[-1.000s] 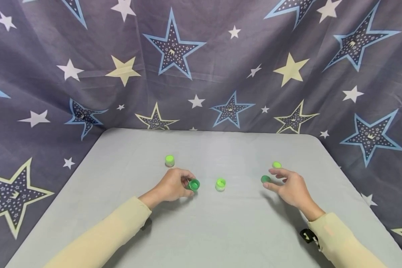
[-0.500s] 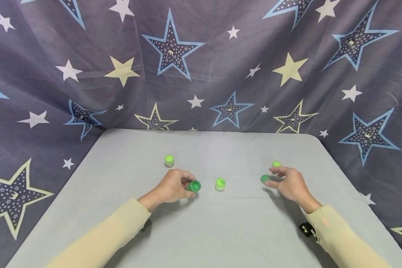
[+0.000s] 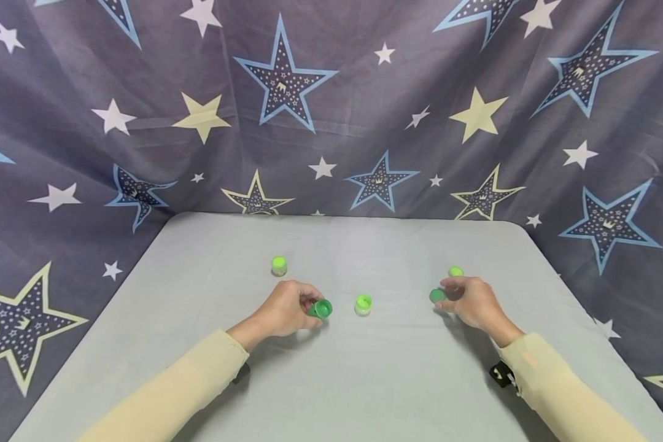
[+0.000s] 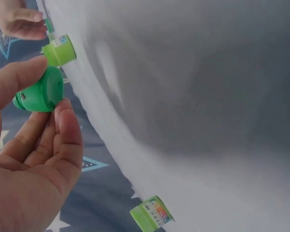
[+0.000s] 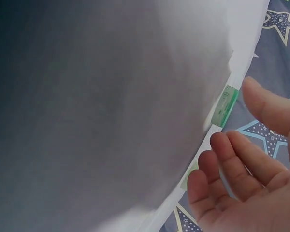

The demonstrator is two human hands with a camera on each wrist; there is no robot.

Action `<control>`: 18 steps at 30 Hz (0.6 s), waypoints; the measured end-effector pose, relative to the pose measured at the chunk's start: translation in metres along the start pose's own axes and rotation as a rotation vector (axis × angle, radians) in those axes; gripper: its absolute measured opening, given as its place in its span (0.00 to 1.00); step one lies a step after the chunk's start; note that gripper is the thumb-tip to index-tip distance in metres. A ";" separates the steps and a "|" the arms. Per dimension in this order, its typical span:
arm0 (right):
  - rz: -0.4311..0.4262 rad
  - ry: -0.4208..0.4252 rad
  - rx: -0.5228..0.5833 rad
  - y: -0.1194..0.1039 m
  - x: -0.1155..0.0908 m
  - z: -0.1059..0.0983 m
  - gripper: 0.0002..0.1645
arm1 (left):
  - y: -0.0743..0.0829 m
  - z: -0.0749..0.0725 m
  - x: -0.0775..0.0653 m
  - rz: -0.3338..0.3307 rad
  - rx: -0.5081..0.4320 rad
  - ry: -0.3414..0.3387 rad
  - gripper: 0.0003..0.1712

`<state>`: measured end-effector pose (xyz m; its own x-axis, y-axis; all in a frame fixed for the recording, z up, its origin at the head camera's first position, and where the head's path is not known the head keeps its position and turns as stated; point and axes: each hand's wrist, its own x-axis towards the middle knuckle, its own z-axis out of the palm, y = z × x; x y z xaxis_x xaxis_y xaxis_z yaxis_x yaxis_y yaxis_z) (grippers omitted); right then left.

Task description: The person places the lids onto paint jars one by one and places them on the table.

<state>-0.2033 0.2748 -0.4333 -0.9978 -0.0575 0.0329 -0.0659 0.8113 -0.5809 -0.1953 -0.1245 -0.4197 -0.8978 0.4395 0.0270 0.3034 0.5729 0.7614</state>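
My left hand [image 3: 287,310] pinches a small green paint jar [image 3: 321,309] between thumb and fingers, tilted with its open mouth facing me. In the left wrist view, that green jar's [image 4: 43,92] base shows and it is held off the table. My right hand [image 3: 472,304] hovers beside a dark green lid [image 3: 437,296] lying on the table. The right wrist view shows thumb and fingers apart, with the green lid [image 5: 224,106] beyond the gap. Between the hands stands an uncapped lime-green jar [image 3: 363,305].
A capped lime-green jar [image 3: 279,266] stands behind my left hand. Just behind the right fingers lies a lime-green lid [image 3: 455,271]. A grey-white cloth covers the table [image 3: 331,380], and a star-patterned curtain [image 3: 331,110] hangs around its back and sides.
My right hand has shifted slightly left, and its fingers have drawn nearer the dark green lid. The left hand, still holding the green jar, has barely moved.
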 end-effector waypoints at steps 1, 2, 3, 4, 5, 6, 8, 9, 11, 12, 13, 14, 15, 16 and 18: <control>0.006 -0.006 0.002 0.000 0.000 0.000 0.32 | 0.000 0.000 0.000 0.001 0.000 -0.001 0.20; 0.010 -0.013 0.001 0.000 0.001 0.000 0.32 | 0.000 0.000 0.000 0.000 0.000 -0.001 0.20; 0.016 -0.018 0.000 0.001 0.001 0.001 0.31 | 0.001 0.000 0.000 0.000 0.001 -0.001 0.20; 0.018 -0.023 -0.003 0.001 0.001 0.001 0.31 | 0.001 0.000 0.000 -0.001 0.001 -0.002 0.20; 0.020 -0.028 -0.005 0.001 0.002 0.001 0.31 | 0.001 0.000 0.000 -0.001 0.002 -0.002 0.20; 0.022 -0.032 -0.007 0.001 0.002 0.002 0.31 | 0.001 0.000 -0.001 0.000 0.002 -0.002 0.20; 0.023 -0.036 -0.009 0.001 0.003 0.003 0.30 | 0.001 0.000 -0.001 0.002 0.002 -0.002 0.20; 0.025 -0.037 -0.010 0.001 0.003 0.003 0.30 | 0.001 0.000 0.000 0.005 0.003 -0.002 0.20; 0.030 -0.040 -0.011 0.000 0.004 0.004 0.29 | 0.001 0.000 0.000 0.007 0.001 -0.003 0.20; 0.034 -0.041 -0.012 0.000 0.004 0.004 0.28 | 0.001 0.001 0.000 0.008 0.000 -0.003 0.20; 0.038 -0.044 -0.013 -0.001 0.005 0.005 0.28 | 0.001 0.001 0.000 0.009 0.000 -0.004 0.20; 0.042 -0.046 -0.016 -0.001 0.005 0.005 0.27 | 0.000 0.001 0.000 0.009 0.000 -0.004 0.20; 0.046 -0.050 -0.018 -0.002 0.005 0.005 0.27 | 0.000 0.001 0.000 0.009 0.001 -0.004 0.20; 0.050 -0.053 -0.018 -0.002 0.005 0.005 0.26 | 0.000 0.002 0.000 0.009 0.002 -0.004 0.20; 0.059 -0.059 -0.021 -0.002 0.005 0.006 0.26 | 0.000 0.002 0.000 0.010 0.005 -0.003 0.20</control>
<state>-0.2083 0.2695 -0.4365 -0.9979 -0.0428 -0.0496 -0.0074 0.8260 -0.5636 -0.1947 -0.1230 -0.4211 -0.8939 0.4471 0.0326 0.3136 0.5719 0.7580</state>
